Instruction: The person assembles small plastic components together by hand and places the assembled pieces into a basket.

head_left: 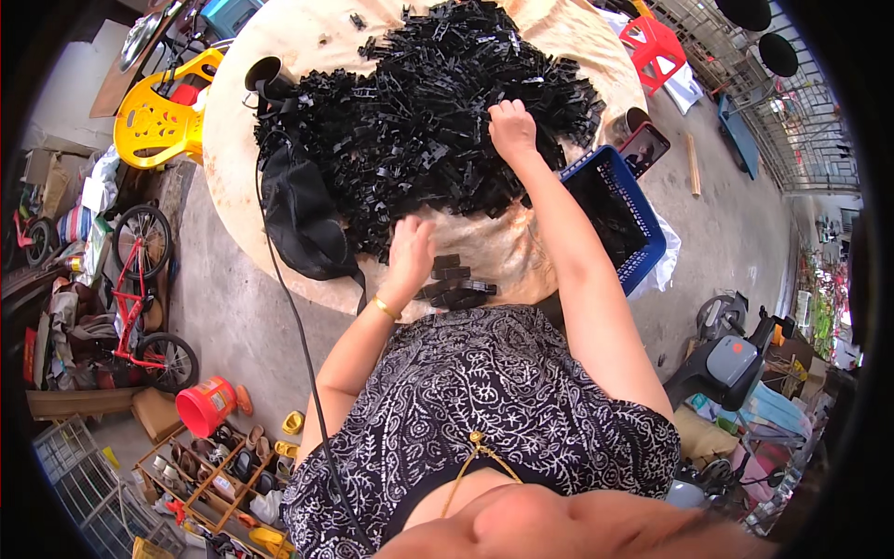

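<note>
A large heap of small black plastic pieces (pixel 419 112) covers much of a round table with a cream cloth (pixel 237 177). My right hand (pixel 512 129) is over the heap's right side, fingers curled together; whatever they grip is hidden among the black parts. My left hand (pixel 412 252), a gold bangle at its wrist, hovers by the heap's near edge. Its fingers are loosely bent and a little apart, with nothing visible in them. Beside it, at the table's near edge, lie several neat stacks of black pieces (pixel 454 284).
A blue plastic basket (pixel 643 228) with black contents stands right of my right forearm, a phone (pixel 644 149) at its far corner. Left of the heap lie a black bag (pixel 303 214) and a dark cup (pixel 268 76). A black cable (pixel 293 298) runs down past my left arm.
</note>
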`<state>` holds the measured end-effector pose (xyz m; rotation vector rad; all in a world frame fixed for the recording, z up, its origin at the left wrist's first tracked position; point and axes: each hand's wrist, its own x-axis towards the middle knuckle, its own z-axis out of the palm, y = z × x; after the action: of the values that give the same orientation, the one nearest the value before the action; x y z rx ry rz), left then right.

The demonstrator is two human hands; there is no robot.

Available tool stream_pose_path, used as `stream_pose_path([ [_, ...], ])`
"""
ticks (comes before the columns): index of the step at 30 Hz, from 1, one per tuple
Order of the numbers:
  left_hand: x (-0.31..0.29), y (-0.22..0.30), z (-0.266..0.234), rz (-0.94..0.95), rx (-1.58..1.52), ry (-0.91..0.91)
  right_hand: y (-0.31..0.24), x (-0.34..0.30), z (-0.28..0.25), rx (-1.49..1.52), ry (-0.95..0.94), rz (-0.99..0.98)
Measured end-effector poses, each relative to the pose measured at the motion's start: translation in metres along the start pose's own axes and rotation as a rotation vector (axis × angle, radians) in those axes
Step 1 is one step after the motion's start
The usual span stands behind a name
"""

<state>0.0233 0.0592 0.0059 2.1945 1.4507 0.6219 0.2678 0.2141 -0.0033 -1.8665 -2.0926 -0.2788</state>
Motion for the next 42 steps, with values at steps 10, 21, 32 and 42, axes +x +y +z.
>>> stream_pose_path([
  [10, 0.056, -0.018, 0.001, -0.022, 0.07, 0.347, -0.062, -0.143, -0.053, 0.436, -0.186, -0.117],
  [21, 0.073, -0.03, -0.013, -0.037, 0.185, 0.027, -0.081, -0.203, -0.044, 0.558, -0.142, -0.14],
  [32, 0.047, -0.01, -0.01, 0.153, -0.017, 0.261, -0.07, -0.204, -0.051, 0.534, -0.184, 0.057],
  [42, 0.01, -0.007, 0.032, 0.144, -0.149, -0.193, -0.064, -0.203, -0.054, 0.573, -0.163, 0.034],
])
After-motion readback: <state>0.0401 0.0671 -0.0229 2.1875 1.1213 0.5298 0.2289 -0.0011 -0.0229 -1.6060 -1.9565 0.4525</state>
